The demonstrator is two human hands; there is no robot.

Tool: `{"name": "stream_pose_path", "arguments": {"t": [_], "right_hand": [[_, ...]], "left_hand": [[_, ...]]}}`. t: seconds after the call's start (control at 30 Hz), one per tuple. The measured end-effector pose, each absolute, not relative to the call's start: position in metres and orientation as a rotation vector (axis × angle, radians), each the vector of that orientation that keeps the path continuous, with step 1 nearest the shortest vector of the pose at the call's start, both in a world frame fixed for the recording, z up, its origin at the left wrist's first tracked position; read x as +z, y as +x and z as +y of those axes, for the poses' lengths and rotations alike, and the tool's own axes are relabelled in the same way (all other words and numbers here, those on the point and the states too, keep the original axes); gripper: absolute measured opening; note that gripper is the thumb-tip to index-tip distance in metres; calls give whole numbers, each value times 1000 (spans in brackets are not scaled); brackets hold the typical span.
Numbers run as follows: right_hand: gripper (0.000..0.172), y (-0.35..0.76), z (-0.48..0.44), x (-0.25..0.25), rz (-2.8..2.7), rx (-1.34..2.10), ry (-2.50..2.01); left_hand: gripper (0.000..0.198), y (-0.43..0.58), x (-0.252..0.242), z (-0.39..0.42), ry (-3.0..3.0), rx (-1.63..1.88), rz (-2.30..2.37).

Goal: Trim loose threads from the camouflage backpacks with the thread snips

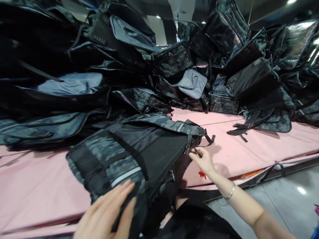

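A black and dark-camouflage backpack (129, 152) lies on the pink-covered table, with its mesh side pocket (166, 156) facing up and a shoulder strap (159, 121) across its far side. My left hand (107, 212) is against the bag's near left part, below a pale reflective strip. Its fingers are stretched out and the thumb stands apart. At the bag's right end, my right hand (203, 161) is closed around a small, slim dark tool (198, 152); its exact kind is unclear. The tool's tip is close to the strap's webbing and buckle.
Piles of similar backpacks (171, 59) line the far side and left of the pink table (261, 149). One bag's loose straps (246, 126) spread on the table at right. A small red scrap (202, 174) lies near my right wrist. Grey floor (279, 196) shows beyond the table edge.
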State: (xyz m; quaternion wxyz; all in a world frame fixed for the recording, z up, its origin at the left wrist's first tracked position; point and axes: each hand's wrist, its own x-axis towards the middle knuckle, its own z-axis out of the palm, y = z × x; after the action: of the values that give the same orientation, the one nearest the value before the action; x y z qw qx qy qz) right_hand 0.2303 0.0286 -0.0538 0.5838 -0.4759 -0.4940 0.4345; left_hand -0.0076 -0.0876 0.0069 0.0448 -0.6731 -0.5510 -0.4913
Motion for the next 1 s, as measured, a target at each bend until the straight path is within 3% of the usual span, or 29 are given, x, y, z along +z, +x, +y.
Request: {"name": "stream_pose_path", "arguments": {"t": [0.1, 0.2, 0.47, 0.83, 1.0], "right_hand": [[40, 210, 45, -55, -1026, 1052, -1106], [35, 206, 53, -55, -938, 1230, -1024], [38, 239, 31, -49, -945, 1785, -716], [37, 218, -6, -43, -953, 1837, -587], [40, 211, -28, -33, -1003, 1837, -602]], "left_hand": [[37, 7, 5, -89, -2278, -1084, -1340], [37, 23, 6, -85, -2292, -858, -1207], [29, 56, 13, -73, -2156, -529, -1340], [21, 78, 8, -69, -2084, -375, -1531], [18, 64, 2, -78, -2261, -646, -1609]]}}
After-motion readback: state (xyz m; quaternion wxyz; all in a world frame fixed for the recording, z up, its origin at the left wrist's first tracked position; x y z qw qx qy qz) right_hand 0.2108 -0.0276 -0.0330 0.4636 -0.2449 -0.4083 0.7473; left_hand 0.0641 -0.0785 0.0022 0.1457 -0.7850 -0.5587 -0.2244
